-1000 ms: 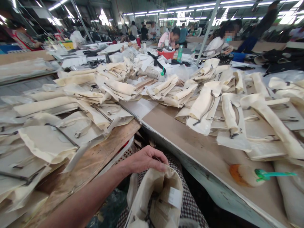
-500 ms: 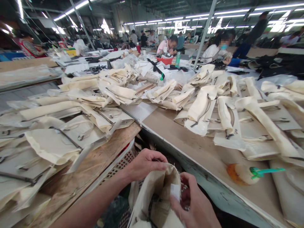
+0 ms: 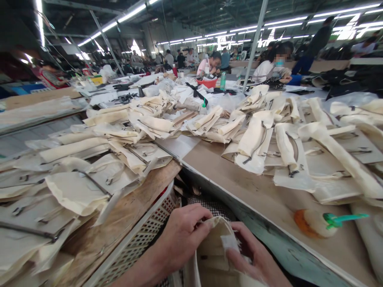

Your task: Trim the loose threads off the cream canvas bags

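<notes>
A cream fabric bag piece (image 3: 212, 255) hangs between my hands at the bottom centre, its mouth turned up toward me. My left hand (image 3: 187, 229) pinches the top edge on the left, thumb against the cloth. On the other side, my right hand (image 3: 254, 255) grips the edge with the thumb inside, pressing near a small white label (image 3: 229, 242). Frayed threads show along the rim by the right fingers. The lower part of the bag piece is cut off by the picture's edge.
Left, cream bag pieces with zippers (image 3: 74, 191) cover a wooden table (image 3: 116, 215). A white plastic basket (image 3: 140, 239) stands below its edge. On the right table (image 3: 215, 167) lie more pieces (image 3: 254, 139) and a glue bottle with green nozzle (image 3: 317, 223). People work behind.
Both hands and the bag piece have shifted slightly down and right in view. My left hand has come round further over the rim. The bag's interior shows less.
</notes>
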Demonstrator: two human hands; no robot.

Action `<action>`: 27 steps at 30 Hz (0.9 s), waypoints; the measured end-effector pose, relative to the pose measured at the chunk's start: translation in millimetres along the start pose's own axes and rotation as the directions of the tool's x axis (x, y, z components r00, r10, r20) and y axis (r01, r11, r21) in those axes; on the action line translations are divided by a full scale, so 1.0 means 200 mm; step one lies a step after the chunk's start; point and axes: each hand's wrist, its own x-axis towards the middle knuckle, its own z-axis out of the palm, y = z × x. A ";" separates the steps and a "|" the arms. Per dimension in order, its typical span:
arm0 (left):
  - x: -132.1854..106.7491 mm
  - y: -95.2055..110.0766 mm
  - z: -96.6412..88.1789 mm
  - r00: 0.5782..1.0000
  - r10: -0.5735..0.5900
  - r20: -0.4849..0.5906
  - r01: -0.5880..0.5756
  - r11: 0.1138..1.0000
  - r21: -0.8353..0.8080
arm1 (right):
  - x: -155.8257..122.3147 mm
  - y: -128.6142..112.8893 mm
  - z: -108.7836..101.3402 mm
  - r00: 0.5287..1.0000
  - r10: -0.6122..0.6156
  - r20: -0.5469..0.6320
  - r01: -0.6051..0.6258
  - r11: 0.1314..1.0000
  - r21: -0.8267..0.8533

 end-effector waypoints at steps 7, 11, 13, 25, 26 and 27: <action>-0.04 0.03 -0.06 0.999 -0.013 -0.037 0.016 0.997 0.080 | -0.02 -0.06 0.18 0.992 -0.036 -0.118 0.032 0.999 -0.040; -0.05 0.06 -0.05 0.990 0.105 -0.094 -0.082 0.972 0.221 | 0.00 -0.02 0.22 0.982 -0.109 -0.152 0.096 0.991 -0.092; -0.04 0.06 -0.03 0.978 0.175 -0.116 -0.132 0.943 0.306 | 0.00 0.01 0.23 0.970 -0.160 -0.182 0.137 0.982 -0.133; 0.00 0.03 0.01 0.949 0.270 -0.163 -0.166 0.867 0.470 | 0.01 0.11 0.31 0.907 -0.260 -0.331 0.114 0.908 -0.403; 0.00 0.03 0.00 0.941 0.292 -0.171 -0.182 0.862 0.474 | 0.01 0.11 0.32 0.904 -0.257 -0.340 0.107 0.908 -0.404; 0.00 0.03 0.00 0.932 0.314 -0.180 -0.195 0.854 0.482 | 0.00 0.11 0.31 0.902 -0.253 -0.351 0.103 0.913 -0.396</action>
